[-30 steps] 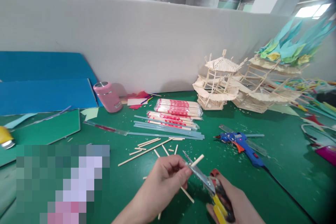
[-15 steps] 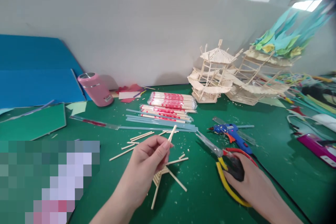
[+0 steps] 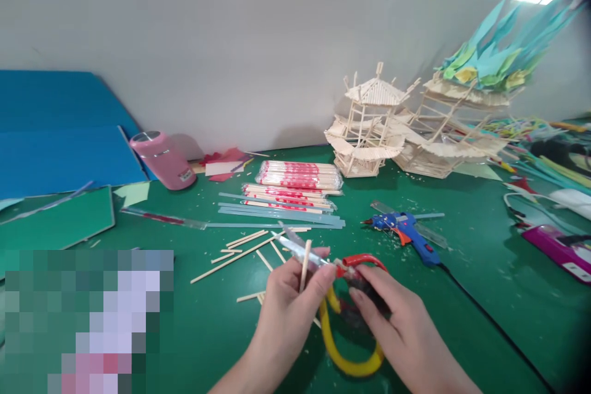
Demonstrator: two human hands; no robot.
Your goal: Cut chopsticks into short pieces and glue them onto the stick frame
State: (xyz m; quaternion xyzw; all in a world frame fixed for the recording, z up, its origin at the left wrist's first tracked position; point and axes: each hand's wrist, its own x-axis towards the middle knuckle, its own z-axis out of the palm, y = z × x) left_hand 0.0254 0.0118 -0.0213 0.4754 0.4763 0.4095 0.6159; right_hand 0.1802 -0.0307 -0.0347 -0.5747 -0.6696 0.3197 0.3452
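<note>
On the green mat (image 3: 462, 295), scissors and stick are held.
A wooden stick (image 3: 305, 265) is pinched by the left hand (image 3: 290, 311); the scissors (image 3: 339, 295) handles are gripped by the right hand (image 3: 397, 326).

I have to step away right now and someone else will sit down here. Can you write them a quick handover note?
Left hand: fingers pinch a short wooden stick, held upright, and touch the scissors near the pivot.
Right hand: on the red and yellow scissor handles; the blades point left over the green mat.
Nearby: loose cut sticks, wrapped chopstick packs, blue glue gun, two stick pavilions at the back.
Done: several sticks already cut.
Left: the held stick is not between the blades and not glued.
</note>
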